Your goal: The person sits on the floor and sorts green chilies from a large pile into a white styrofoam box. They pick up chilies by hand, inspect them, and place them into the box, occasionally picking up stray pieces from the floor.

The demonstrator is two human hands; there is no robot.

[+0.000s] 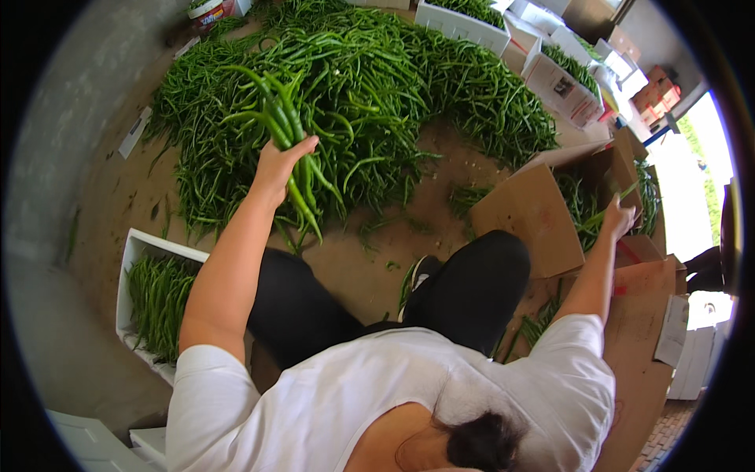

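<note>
My left hand (pixel 286 162) is closed around a bunch of long green chili peppers (pixel 283 121), held over the near left part of a large pile of green peppers (pixel 365 76) on the floor. Far to the right, my right hand (pixel 619 218) holds a green pepper (pixel 630 190) above an open cardboard box (pixel 528 218) with green peppers inside. To my left stands a white foam box (pixel 168 242), with green peppers (pixel 159 304) lying lengthwise in it.
White boxes of peppers (pixel 463 26) stand behind the pile. A printed box (pixel 560 88) is at the upper right, a bucket (pixel 206 15) at the upper left. More cardboard (pixel 634 330) lies right of me. Part of another person in dark clothes (pixel 728 242) shows at the right edge.
</note>
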